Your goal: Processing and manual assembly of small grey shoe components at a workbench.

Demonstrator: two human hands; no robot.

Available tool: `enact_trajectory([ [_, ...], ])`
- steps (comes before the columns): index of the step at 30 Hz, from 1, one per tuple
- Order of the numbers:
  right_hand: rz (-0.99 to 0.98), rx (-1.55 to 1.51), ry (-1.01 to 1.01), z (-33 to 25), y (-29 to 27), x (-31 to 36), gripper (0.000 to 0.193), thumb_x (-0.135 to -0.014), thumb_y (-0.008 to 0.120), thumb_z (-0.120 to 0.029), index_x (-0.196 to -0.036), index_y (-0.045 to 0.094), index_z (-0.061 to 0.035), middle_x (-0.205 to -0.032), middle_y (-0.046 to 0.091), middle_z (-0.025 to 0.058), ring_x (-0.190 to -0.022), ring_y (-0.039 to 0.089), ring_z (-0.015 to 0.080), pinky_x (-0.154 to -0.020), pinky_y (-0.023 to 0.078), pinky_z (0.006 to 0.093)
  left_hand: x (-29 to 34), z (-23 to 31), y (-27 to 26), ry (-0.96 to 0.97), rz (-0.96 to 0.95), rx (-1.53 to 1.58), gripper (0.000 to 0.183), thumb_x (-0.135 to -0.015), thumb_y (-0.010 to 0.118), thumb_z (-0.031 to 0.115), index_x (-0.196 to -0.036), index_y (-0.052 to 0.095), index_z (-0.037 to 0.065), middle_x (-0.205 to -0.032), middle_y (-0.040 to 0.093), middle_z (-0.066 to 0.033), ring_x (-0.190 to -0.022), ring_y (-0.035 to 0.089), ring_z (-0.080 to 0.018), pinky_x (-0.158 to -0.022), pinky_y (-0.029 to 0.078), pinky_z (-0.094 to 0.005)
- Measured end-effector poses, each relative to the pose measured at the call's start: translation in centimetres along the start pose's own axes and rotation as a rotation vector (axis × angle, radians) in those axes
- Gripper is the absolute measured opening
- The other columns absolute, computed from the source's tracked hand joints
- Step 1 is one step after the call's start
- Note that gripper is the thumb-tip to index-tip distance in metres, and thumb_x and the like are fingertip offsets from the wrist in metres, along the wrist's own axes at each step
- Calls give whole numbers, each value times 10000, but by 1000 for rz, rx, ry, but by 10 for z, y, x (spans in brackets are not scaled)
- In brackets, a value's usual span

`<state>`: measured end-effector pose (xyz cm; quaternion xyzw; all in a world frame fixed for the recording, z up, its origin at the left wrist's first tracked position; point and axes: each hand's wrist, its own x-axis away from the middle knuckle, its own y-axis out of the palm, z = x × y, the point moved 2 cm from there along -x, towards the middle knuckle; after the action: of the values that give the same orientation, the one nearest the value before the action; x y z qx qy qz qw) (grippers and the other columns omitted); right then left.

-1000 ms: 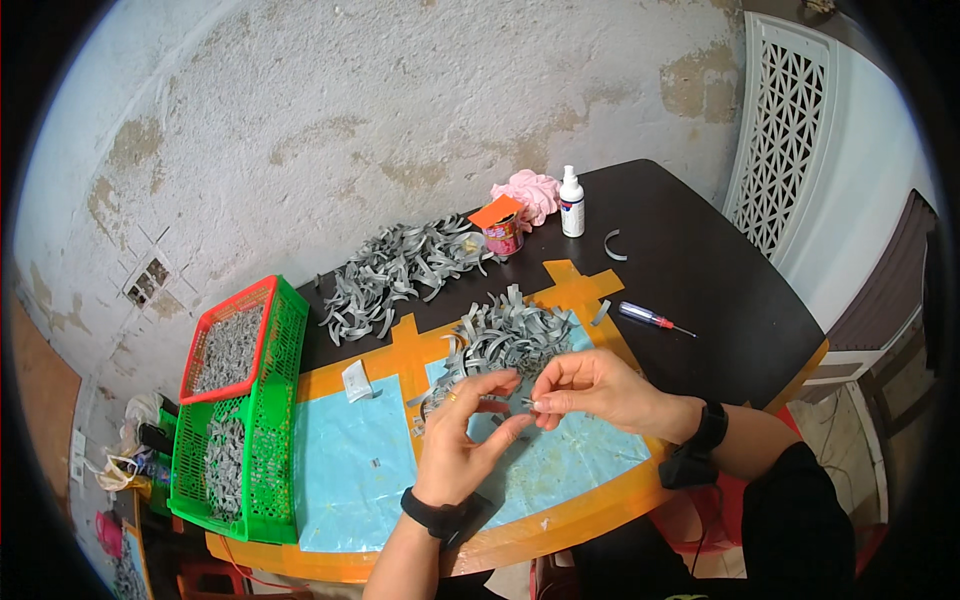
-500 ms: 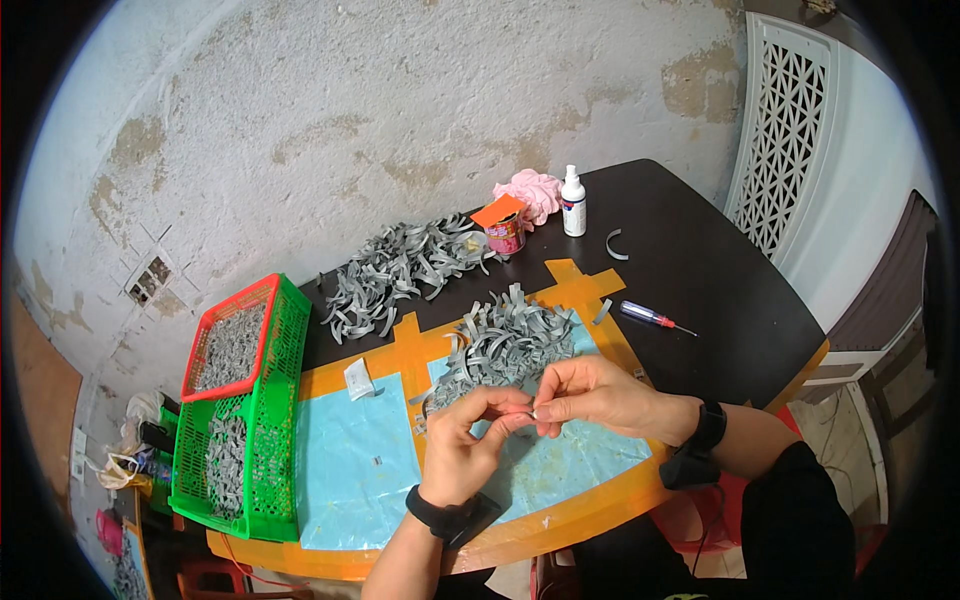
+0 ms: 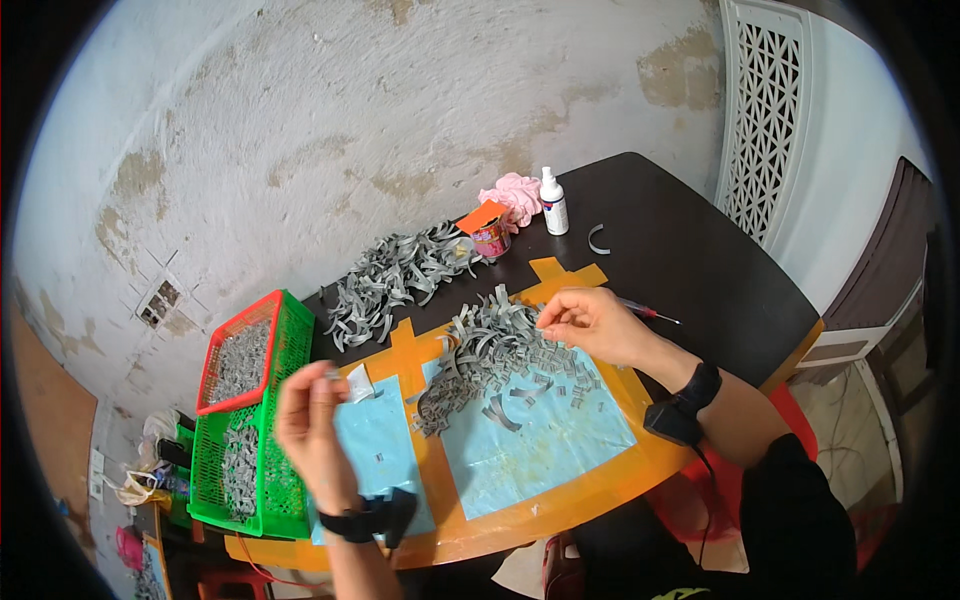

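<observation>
My left hand (image 3: 316, 432) is raised beside the green basket, blurred by motion. Its thumb and fingertips are pinched together on what looks like a small grey piece (image 3: 333, 374). At the right side of the near pile of grey curved strips and small pieces (image 3: 490, 345), my right hand (image 3: 594, 324) hovers with curled fingers, thumb and forefinger close together. Whatever its fingertips hold, if anything, is too small to make out. A few loose curved strips (image 3: 500, 413) lie on the blue sheet (image 3: 540, 460) below the pile.
On the left stand a green basket (image 3: 285, 480) and a red-rimmed basket (image 3: 207, 388), both holding small grey pieces. Farther back are a second heap of grey strips (image 3: 385, 285), a tin (image 3: 490, 238), a pink cloth (image 3: 514, 196), a white spray bottle (image 3: 553, 205) and a screwdriver (image 3: 650, 313).
My hands, together over the near pile before, have parted. The left has swung left toward the baskets; the right has moved up to the pile's right side. The view has shifted slightly.
</observation>
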<state>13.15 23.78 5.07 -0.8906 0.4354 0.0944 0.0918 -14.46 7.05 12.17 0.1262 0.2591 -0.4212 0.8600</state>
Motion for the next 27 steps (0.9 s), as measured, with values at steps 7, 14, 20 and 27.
enact_trajectory([
  [7,-221,630,-295,6,33,13,202,-775,719,-168,-880,662,-5,-843,573,53,-815,563,183,-737,459,302,-47,-7,-187,41,314,-265,257,-919,548,50,-1161,606,-13,-978,651,-44,-804,597,-81,-704,485,-200],
  [14,-335,773,-333,28,39,9,148,-783,669,-132,-904,685,-48,-827,550,75,-908,525,260,-803,434,370,-52,-26,-204,-252,179,-613,429,-847,621,73,-1249,516,-33,-1187,577,-77,-850,579,-111,-656,491,-239],
  [20,-237,686,-394,20,32,14,43,-781,611,-52,-815,614,-25,-815,553,94,-868,543,278,-757,442,379,-3,3,4,-395,-472,-286,250,-866,600,54,-1111,610,8,-966,661,-96,-835,642,-147,-701,546,-280],
  [27,-77,479,-203,-3,20,5,49,-803,582,-24,-842,553,-18,-898,626,85,-875,619,202,-747,494,312,51,-41,110,-96,-855,-720,288,-757,750,213,-971,675,36,-938,675,-136,-761,665,-213,-689,517,-328],
])
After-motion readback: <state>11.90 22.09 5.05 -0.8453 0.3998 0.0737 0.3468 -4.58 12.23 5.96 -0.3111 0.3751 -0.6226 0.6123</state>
